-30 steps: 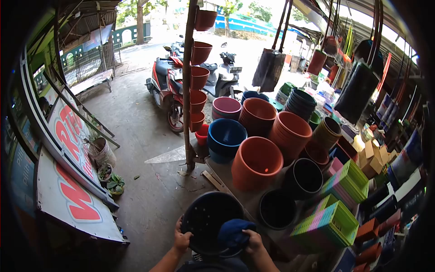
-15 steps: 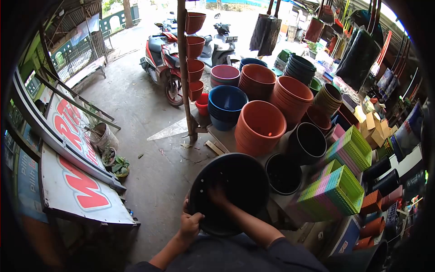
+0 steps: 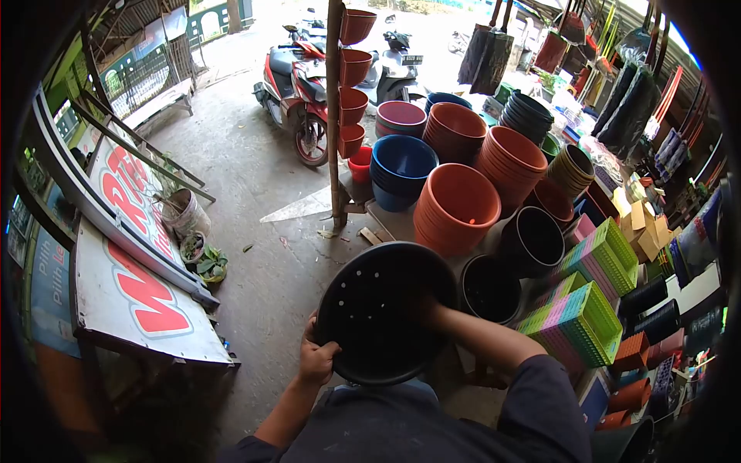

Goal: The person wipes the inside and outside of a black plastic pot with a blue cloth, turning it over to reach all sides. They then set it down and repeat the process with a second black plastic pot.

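A large round black pot [image 3: 363,339] is tilted toward me in front of my body, with small white holes showing in its dark inside. My left hand [image 3: 316,356] grips its rim at the lower left, thumb over the edge and fingers behind. Inside the pot at the right is my right hand [image 3: 426,309]; its fingers are lost in the dark, so what it touches or holds cannot be made out. Just right of the pot stands a smaller black pot [image 3: 491,289].
Stacks of orange pots [image 3: 457,208], blue pots [image 3: 403,170] and pastel baskets [image 3: 575,324] stand ahead and right. A wooden post [image 3: 334,116] holds hanging planters. Motorbikes [image 3: 297,89] are parked beyond. A white signboard [image 3: 147,301] lies left.
My right hand has moved from the left part of the pot's inside to its right side. The view has shifted slightly, and more holes show. My left hand keeps its hold on the rim.
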{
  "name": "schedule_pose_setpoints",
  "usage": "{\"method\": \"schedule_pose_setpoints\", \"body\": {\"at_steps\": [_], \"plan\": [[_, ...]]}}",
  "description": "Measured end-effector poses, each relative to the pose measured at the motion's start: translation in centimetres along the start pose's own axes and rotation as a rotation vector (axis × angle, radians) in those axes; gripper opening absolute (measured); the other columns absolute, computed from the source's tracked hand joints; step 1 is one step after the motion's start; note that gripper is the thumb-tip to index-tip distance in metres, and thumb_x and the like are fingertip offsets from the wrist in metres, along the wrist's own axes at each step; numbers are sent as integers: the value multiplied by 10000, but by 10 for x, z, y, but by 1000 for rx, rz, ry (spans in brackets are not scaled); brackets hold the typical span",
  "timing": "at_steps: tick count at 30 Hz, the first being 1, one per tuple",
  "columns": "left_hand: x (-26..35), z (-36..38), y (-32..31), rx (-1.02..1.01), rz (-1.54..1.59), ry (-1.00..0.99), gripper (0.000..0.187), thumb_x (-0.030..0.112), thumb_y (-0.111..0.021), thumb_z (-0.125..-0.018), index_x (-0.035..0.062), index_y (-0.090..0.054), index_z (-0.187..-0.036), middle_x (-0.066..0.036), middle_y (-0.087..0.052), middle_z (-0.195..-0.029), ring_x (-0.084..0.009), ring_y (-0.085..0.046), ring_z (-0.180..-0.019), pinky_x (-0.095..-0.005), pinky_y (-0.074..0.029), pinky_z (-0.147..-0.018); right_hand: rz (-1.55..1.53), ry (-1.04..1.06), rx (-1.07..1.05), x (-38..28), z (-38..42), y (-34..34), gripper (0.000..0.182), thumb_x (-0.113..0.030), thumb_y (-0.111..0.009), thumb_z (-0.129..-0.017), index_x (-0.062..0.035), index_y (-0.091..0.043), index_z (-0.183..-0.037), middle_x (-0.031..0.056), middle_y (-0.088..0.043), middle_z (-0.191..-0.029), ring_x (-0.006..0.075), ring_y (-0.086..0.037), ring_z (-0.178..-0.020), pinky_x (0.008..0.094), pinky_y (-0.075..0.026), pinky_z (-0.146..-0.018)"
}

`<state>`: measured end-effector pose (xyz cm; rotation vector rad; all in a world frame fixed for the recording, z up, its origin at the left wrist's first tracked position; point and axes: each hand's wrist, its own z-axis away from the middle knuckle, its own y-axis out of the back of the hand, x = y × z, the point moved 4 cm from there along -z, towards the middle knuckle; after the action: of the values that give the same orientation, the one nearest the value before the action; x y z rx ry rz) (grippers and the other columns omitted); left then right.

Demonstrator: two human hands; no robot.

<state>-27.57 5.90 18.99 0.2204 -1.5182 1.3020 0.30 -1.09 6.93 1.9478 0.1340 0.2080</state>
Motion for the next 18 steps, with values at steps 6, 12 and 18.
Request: {"method": "schedule_pose_setpoints", "body": {"at_steps": [6,12,18], "plan": [[9,-8,-25,-120,-29,27,734,-220,-421,-651,15,-449,-1346,-65,-472,-1369,-185,-505,-1251,-299,-447,-1010,-3,-71,-11,1,8,10,452,-267,-542,-858,-4,-575,-1224,258,-626,-1058,372,-627,-960,562,-475,-819],[25,-13,-33,-120,-91,-160,719,-206,-421,-659,-22,-457,-1353,-94,-321,-1527,-218,-360,-1392,-336,-335,-1127,-43,-149,-21,-37,-16,33,472,-276,-554,-845,13,-570,-1218,250,-623,-1018,359,-626,-913,557,-477,-790],[0,-12,-35,-210,-235,-249,723,-192,-438,-648,-21,-465,-1350,-100,-287,-1548,-233,-303,-1424,-351,-299,-1153,-1126,-699,-154,-125,-37,28,481,-321,-447,-958,15,-542,-1290,218,-608,-1234,351,-575,-1175,436,-411,-1047]]}}
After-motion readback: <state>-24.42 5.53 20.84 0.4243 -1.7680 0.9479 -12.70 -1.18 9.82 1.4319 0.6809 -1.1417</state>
